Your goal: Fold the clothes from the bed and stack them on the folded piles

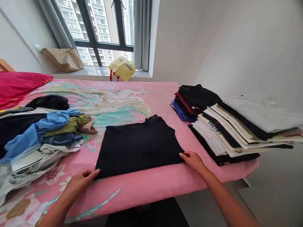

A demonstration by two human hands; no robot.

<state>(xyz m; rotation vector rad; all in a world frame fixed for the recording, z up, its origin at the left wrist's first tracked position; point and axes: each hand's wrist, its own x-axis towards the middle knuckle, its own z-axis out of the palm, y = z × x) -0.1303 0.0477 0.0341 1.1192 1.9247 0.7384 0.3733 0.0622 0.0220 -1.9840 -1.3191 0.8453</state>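
A black shirt (139, 148) lies folded over and flat on the pink bedsheet, close to the bed's front edge. At its near left corner, my left hand (83, 180) pinches the cloth between thumb and fingers. My right hand (193, 160) grips the near right corner the same way, fingertips closed on the fabric. A narrower part of the shirt sticks out at the far right, probably a sleeve or the collar; which one I cannot tell.
Loose, crumpled clothes (56, 126) are heaped on the left. Folded stacks stand on the right: dark clothes (199, 97) behind, light shirts (222, 132) nearer. A red pillow (21, 86) lies far left. A brown paper bag (63, 60) and yellow bag (123, 68) sit by the window.
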